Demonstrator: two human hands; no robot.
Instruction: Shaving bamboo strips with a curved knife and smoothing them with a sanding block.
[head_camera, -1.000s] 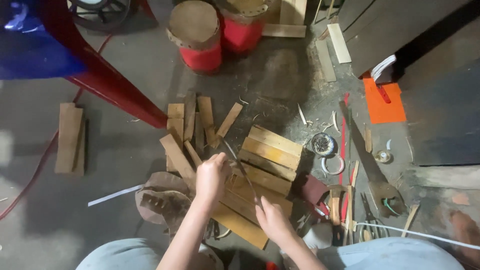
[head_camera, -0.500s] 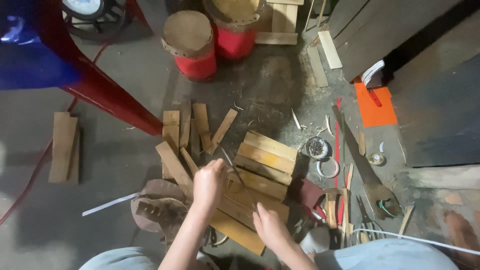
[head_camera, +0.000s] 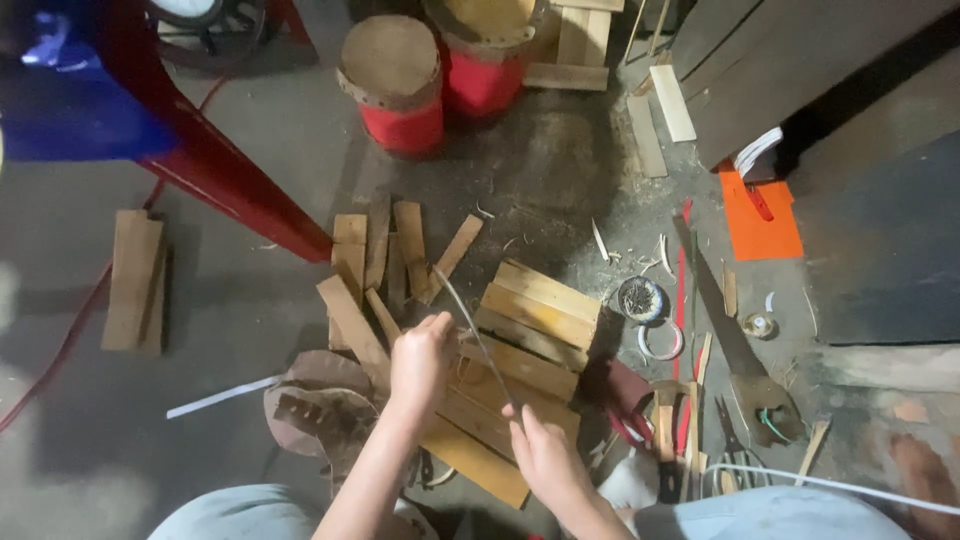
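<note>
Item: thin, pale, springy strip of split cane or similar. I see it pinched in both grips. The left hand closes thumb and fingers on its middle; the right hand clamps its lower end near my lap. Its free tip points up and away, over the wood.

Change: half a second ago the left hand sat lower and the strip's free length looked shorter; now that hand has lifted and the strip stands longer and more bowed between the two grips. I judge that it is being drawn out and flexed, with the work on it mid-course rather than finished.

Beneath: stack of flat yellow-brown wooden slats, lying on the floor, directly under both hands.

Left of the stack: loose narrower slats, fanned; a brown curved piece of leather or hide just beside the left forearm; a white flat strip on the grey concrete floor.

Right of the stack: small round coil of wire, a white ring, a long dark blade-like tool.

Further out: two red drums with tan skins; red metal chair leg; orange sheet.
</note>
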